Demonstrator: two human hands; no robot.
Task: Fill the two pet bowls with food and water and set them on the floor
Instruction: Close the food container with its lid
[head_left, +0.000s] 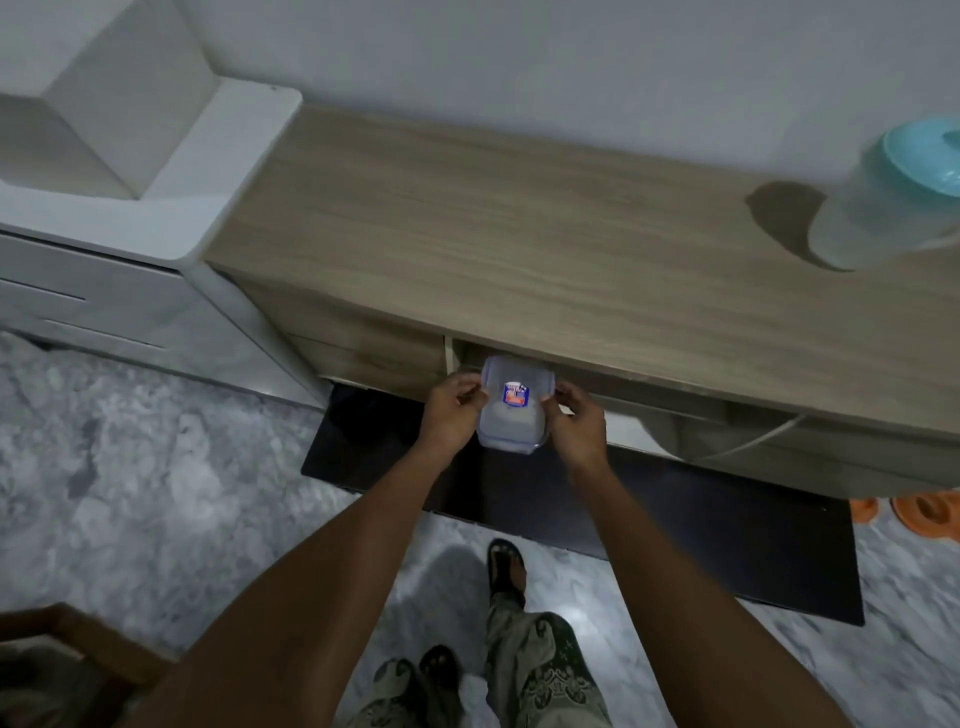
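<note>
Both forearms stretch across my view toward one wooden table, the biggest thing in sight, with one dark mat on the floor below it. One frosted jug with a teal lid stands at the table's right end. Two orange shapes lie on the floor past the mat's right end; I cannot tell whether they are the bowls. Smallest is the one clear lidded container, held in the air just in front of the table's open shelf. My left hand and right hand each hold one side, grip curled on the lid edges. I judge it light, stiff and rather slick, so the sides are the place to hold it.
</note>
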